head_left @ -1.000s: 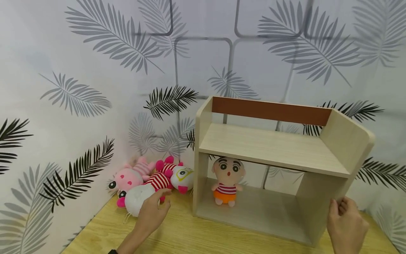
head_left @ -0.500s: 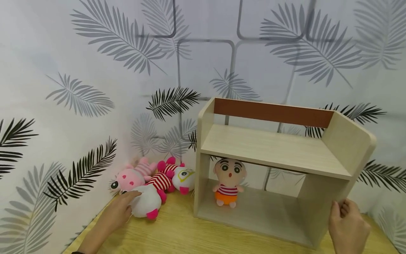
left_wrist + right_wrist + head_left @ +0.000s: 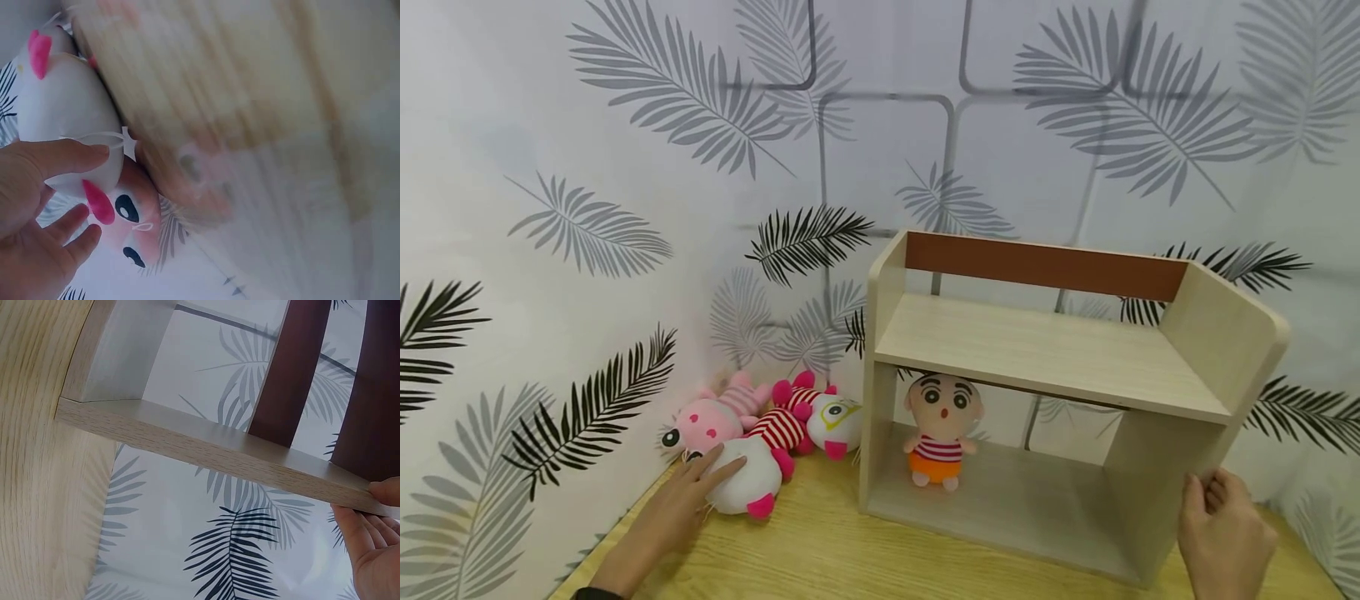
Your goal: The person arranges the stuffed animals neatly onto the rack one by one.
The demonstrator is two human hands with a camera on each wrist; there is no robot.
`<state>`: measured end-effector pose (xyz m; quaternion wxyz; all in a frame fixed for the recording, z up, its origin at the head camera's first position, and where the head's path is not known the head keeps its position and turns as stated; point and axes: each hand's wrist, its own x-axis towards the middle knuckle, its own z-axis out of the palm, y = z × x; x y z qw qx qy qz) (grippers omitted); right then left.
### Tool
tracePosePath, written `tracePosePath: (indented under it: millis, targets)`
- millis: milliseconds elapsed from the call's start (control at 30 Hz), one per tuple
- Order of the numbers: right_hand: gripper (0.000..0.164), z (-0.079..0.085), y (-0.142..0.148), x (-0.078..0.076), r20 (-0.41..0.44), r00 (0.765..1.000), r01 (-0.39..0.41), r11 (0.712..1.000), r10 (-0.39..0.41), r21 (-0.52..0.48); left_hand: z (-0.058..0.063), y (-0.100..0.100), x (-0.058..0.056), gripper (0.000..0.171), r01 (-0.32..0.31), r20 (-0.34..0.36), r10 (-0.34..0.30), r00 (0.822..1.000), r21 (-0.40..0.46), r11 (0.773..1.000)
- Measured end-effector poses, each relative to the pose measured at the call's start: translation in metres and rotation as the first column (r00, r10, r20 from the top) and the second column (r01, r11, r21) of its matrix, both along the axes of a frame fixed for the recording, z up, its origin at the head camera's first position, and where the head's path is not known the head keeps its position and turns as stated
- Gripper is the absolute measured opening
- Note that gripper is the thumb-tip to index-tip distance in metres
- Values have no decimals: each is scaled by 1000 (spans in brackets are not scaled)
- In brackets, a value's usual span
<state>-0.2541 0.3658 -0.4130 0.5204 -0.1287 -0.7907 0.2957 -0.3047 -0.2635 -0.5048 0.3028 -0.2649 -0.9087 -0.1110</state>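
Note:
My left hand [image 3: 670, 510] rests on the round white head of a plush toy [image 3: 756, 483] with a red-striped body, lying at the left of the table. In the left wrist view its thumb lies across the white head [image 3: 69, 112], and the other fingers are spread beside a pink ear. A pink plush toy [image 3: 706, 423] lies against it, behind. At the right, my right hand [image 3: 1228, 533] holds the front edge of the small wooden shelf's side panel. The right wrist view shows thumb and fingers on opposite faces of that panel [image 3: 212, 453].
The two-tier shelf [image 3: 1052, 337] stands angled on the wooden table [image 3: 790, 550]. A plush boy doll [image 3: 942, 425] in orange shorts sits upright inside its lower compartment, at the left. Another striped plush toy [image 3: 842, 425] lies beside the shelf's left side. Leaf-patterned cloth [image 3: 880, 150] hangs behind.
My left hand has moved left across the white plush head to its far left side, and its fingers now spread over it. The right hand stays at the shelf's side panel.

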Motion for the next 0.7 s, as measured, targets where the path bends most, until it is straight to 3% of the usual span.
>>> tracePosePath:
  millis: [200,367,533,700]
  targets:
    - [25,-1,1,-1,-7,1000,-2,1000,2,16,0,-2,-3,90,46,31,-46,998,-5,999]
    - [25,0,1,-1,-6,1000,-2,1000,2,8,-2,-2,-12,93,59,-31,-60,998,-44,997]
    - [25,1,-1,1,-1,1000,-4,1000,4,-1,-2,-2,-17,93,20,-68,-27,997,-106,994]
    - [25,1,0,1,-11,1000,1,1000,-1,11,6,2,-19,90,-46,-64,35,997,-190,981]
